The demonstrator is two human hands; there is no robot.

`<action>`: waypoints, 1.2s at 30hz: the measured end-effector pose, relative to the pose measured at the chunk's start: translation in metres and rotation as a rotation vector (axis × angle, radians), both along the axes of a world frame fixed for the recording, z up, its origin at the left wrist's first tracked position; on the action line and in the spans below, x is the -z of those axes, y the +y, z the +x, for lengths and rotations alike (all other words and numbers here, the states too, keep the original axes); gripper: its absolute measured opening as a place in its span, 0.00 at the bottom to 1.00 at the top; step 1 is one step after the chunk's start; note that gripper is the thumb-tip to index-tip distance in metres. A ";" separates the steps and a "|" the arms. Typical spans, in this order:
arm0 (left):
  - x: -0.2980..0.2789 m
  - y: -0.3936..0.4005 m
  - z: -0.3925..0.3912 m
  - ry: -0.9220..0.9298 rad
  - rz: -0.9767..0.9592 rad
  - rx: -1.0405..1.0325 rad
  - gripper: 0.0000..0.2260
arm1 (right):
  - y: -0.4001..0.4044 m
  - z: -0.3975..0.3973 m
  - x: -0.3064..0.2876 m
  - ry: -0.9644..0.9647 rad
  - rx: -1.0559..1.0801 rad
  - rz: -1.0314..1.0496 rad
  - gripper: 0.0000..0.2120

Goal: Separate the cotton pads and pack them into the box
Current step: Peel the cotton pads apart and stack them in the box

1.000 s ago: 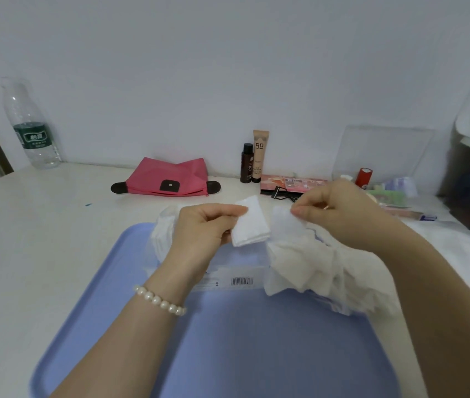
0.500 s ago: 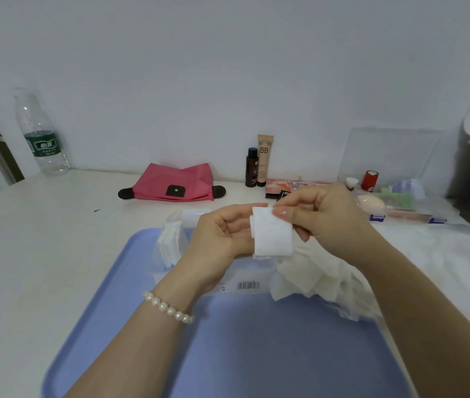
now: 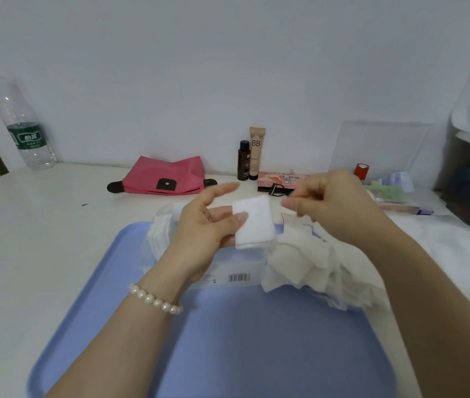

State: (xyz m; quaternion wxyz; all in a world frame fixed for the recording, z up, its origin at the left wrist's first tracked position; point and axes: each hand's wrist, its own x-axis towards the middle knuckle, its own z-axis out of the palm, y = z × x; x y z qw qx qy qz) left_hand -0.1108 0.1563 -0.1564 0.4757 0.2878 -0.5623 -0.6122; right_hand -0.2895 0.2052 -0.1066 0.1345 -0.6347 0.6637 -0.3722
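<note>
While your left hand (image 3: 203, 225) pinches a white cotton pad (image 3: 253, 222) between thumb and fingers, with the index finger stretched out above it, your right hand (image 3: 332, 205) hangs just beside the pad's right edge, its fingers loosely curled and gripping nothing; a narrow gap separates its fingertips from the pad. The pad is raised above the far end of the blue tray (image 3: 256, 346), which lies on the white counter (image 3: 27, 239). Beneath your hands, on the tray, sits a clear box (image 3: 228, 271) with a barcode on its near side; how full it is cannot be told. A loose heap of pads (image 3: 308, 262) lies to the right of the box, spilling over the tray's right edge, and a second stack (image 3: 160, 234) shows behind your left wrist, which bears a pearl bracelet (image 3: 154, 298). Along the wall, from left to right, stand a water bottle (image 3: 25, 127), a pink pouch (image 3: 164, 179), a dark vial (image 3: 243, 160), a BB tube (image 3: 257, 153), a flat palette (image 3: 282, 180) and a red-capped item (image 3: 361, 170).
</note>
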 end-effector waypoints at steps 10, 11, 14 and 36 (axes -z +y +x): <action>0.005 -0.005 0.001 -0.055 0.000 -0.124 0.13 | 0.005 0.006 0.000 0.622 -0.005 0.429 0.21; 0.005 -0.005 0.000 -0.055 0.002 -0.127 0.14 | 0.007 0.007 -0.001 0.643 -0.006 0.466 0.24; 0.004 -0.005 0.000 -0.045 0.022 -0.129 0.16 | 0.009 0.007 -0.003 0.783 0.018 0.499 0.20; 0.000 0.001 -0.005 -0.017 0.074 -0.106 0.12 | 0.013 0.003 -0.011 -0.294 -0.402 0.288 0.03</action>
